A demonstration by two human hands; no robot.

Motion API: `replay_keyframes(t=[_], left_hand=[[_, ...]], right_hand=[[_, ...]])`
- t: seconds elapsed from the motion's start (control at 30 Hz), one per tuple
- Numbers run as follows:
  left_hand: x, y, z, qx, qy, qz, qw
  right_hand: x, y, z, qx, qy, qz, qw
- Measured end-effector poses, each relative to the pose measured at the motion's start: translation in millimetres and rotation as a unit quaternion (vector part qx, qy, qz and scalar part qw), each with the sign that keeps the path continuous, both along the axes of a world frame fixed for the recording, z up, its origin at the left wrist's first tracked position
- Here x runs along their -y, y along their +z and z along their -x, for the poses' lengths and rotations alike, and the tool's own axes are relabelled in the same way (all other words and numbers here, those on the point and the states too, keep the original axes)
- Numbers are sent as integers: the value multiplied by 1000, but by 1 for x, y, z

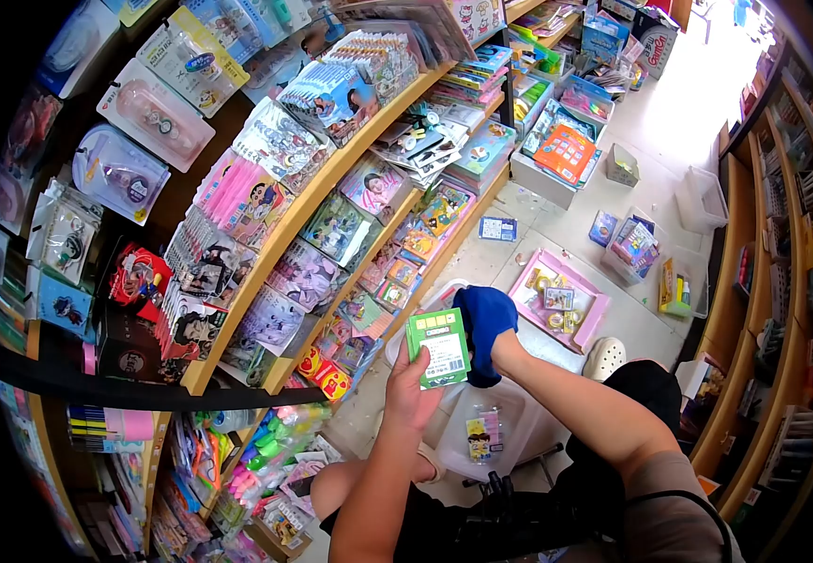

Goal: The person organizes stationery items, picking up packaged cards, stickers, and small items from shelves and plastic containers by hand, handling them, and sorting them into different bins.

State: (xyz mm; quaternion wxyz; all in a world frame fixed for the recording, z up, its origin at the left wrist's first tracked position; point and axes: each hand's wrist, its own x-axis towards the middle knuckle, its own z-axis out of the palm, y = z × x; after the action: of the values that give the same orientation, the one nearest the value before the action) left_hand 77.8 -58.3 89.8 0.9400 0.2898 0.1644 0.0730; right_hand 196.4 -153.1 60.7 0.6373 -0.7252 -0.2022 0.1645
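Observation:
My left hand (413, 387) grips a green-and-white printed pack (440, 349), thumb on its front, its printed face turned up toward me. A bunched dark blue cloth (487, 319) is in my right hand (507, 349) and touches or nearly touches the pack's right edge. The cloth covers the fingers of that hand. Below both hands is a translucent plastic bin (453, 448) with a small yellow-and-white packet (484, 438) inside. Just beyond the right hand, a pink tray (596, 321) on the floor holds several small yellow and blue items.
Shelves on the left hold notebooks (270, 141) and hanging blister packs (158, 113). More wooden shelving (753, 272) lines the right side. Along the tiled floor stand clear tubs (702, 202), a small grey bin (623, 165) and a box with an orange book (566, 153).

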Motion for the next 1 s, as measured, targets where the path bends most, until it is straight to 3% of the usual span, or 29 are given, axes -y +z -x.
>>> replay_keyframes(t=[0.07,0.13,0.2,0.23,0.3,0.33,0.47,0.5,0.57,0.6,0.63,0.67,0.73,0.77,0.8,0.83,0.9,0.93,1.0], left_hand=[[-1,-9,0,-35,25,-47,998],[0,-13,-2,-63,38,-48,996],[0,-12,-4,-85,38,-4,996],[0,-9,-6,-72,38,8,997],[-3,-2,-7,-45,40,32,998],[-5,-3,-6,-59,59,-6,997],[5,-4,-11,-43,110,-203,972],[11,-9,-13,-35,100,-189,976],[26,-25,-19,-20,81,-159,984],[34,-26,-20,-31,70,-84,994],[33,-21,-20,-20,66,-27,997],[30,-12,-21,-9,62,29,998],[19,-7,-25,20,50,93,994],[19,-5,-27,19,46,82,995],[20,-2,-29,17,42,72,996],[22,0,-31,15,38,63,997],[24,2,-31,30,16,69,997],[24,2,-31,30,8,63,998],[28,2,-33,22,3,48,999]], right_hand=[[-1,-1,-1,239,21,61,969],[-4,-14,-8,324,-6,206,923],[2,-27,-12,306,38,243,920],[11,7,-11,346,79,367,860],[22,0,-20,311,31,222,924],[20,0,-23,196,-13,109,974],[31,6,-21,370,11,258,892],[29,5,-15,376,31,262,888],[26,12,5,271,47,75,958],[26,11,16,187,89,52,977],[25,8,25,374,66,90,921],[24,-2,28,326,49,24,944],[26,16,20,294,62,15,954],[33,33,10,312,93,73,943],[36,59,7,92,114,145,979],[31,35,10,-229,19,-161,960],[35,44,6,-47,-15,-65,997],[35,42,1,68,-3,59,996],[34,39,-8,291,25,299,909]])
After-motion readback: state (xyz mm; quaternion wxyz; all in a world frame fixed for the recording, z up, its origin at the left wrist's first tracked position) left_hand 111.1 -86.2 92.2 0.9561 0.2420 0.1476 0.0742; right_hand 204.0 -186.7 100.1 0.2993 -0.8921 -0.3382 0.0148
